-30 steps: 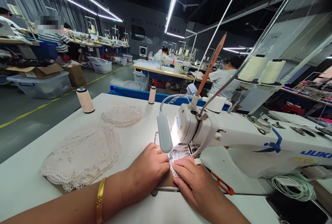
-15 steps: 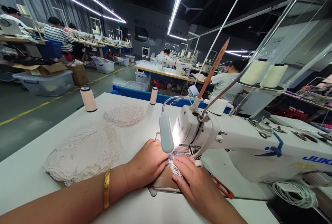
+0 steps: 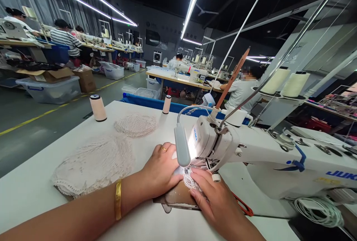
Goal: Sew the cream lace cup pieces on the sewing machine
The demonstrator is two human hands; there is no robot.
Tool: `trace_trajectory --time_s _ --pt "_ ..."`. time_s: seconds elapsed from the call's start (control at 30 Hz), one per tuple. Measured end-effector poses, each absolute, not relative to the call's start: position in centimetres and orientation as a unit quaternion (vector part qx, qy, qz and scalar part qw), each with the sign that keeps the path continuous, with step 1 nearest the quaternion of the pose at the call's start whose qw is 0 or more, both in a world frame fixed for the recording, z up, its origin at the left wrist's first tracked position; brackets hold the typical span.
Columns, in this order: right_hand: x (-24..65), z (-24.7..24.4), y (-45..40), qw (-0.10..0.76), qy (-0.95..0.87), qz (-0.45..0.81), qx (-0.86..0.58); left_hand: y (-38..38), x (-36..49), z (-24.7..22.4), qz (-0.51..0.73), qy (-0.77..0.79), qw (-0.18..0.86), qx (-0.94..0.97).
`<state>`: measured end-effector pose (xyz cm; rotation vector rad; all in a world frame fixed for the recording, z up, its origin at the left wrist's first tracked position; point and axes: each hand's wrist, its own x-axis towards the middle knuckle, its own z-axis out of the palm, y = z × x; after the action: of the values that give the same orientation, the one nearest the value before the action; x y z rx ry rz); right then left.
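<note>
A piece of white lace [image 3: 189, 181] with eyelets lies under the needle area of a white sewing machine [image 3: 259, 146], lit by its grey lamp [image 3: 182, 146]. My left hand [image 3: 161, 170] bends over the lace from the left, thumb at its edge; the lamp hides some fingertips. From the right, my right hand [image 3: 216, 196] presses the lace between fingers and thumb, close beside the presser foot. Under the lace shows a shiny brown flat surface [image 3: 178, 195]. Orange-handled snips [image 3: 245, 206] lie partly behind my right hand.
Two piles of pale lace pieces, a large one [image 3: 95, 166] and a smaller one [image 3: 136, 124], lie on the white table [image 3: 36, 192]. Two thread cones [image 3: 98, 108] stand near its far edge. A pencil [image 3: 233, 77] stands on the machine. Other people sit at machines beyond.
The view has shifted slightly. My left hand's thumb is a little farther from my right fingers, and more of the lace shows between the hands. Both hands stay at the lace.
</note>
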<state>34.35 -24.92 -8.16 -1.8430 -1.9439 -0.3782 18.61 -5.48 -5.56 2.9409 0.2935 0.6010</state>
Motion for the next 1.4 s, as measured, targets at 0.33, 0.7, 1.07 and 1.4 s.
trace_trajectory --time_s 0.33,0.7,1.07,1.4 --pt "33.6 -8.1 -24.4 0.258 -0.703 -0.108 -0.653 -6.4 17.1 -3.8 0.179 -0.009 0.112 0.978" --pt "33.2 -8.0 -24.2 0.237 -0.696 -0.069 -0.674 -6.2 17.8 -4.1 0.229 -0.062 0.142 0.961" --pt "33.6 -8.3 -24.7 0.218 -0.695 -0.084 -0.680 -6.8 17.5 -4.5 0.227 -0.084 0.125 0.962" --pt "33.7 -8.3 -24.8 0.209 -0.693 -0.098 -0.683 -6.8 17.5 -5.7 0.191 -0.070 0.121 0.972"
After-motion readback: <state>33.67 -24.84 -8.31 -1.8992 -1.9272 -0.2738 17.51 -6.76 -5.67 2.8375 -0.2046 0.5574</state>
